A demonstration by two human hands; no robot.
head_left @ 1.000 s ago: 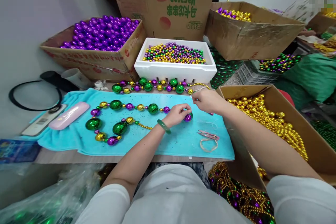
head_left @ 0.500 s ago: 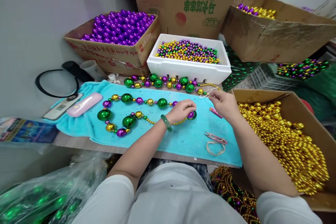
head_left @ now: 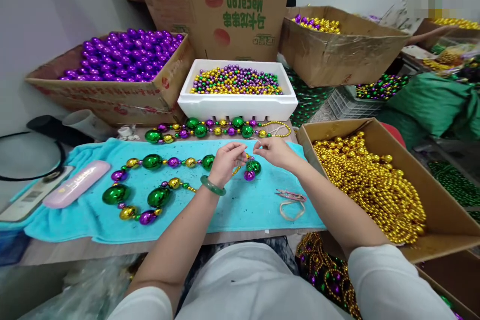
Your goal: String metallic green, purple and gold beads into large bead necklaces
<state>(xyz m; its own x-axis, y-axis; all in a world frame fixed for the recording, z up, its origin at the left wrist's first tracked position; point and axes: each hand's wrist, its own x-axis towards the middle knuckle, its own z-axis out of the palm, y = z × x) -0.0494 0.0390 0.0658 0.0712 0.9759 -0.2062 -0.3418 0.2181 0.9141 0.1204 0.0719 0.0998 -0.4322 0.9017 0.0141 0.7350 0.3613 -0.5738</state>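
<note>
On a turquoise towel (head_left: 232,212) lies a string of large green, purple and gold beads (head_left: 152,161) in a loop. My left hand (head_left: 228,164), a green bangle at its wrist, is closed in a pinch at the end of this bead necklace. A purple bead (head_left: 249,175) and a green one hang just beside its fingertips. My right hand (head_left: 275,152) faces it closely, thumb and finger pinched on what looks like a thin thread. Thread snips (head_left: 291,195) and a pale rubber band (head_left: 292,211) lie near my right forearm.
Behind the towel lies another bead string (head_left: 200,131). A white foam box (head_left: 238,106) of small beads, a carton of purple beads (head_left: 127,55) and a raised carton (head_left: 341,55) stand farther back. At right is a carton of gold beads (head_left: 371,190). A pink case (head_left: 77,184) lies left.
My right hand has moved away from the white cords at the back string and come close to my left hand. My left hand has lifted the necklace end. The view has turned right.
</note>
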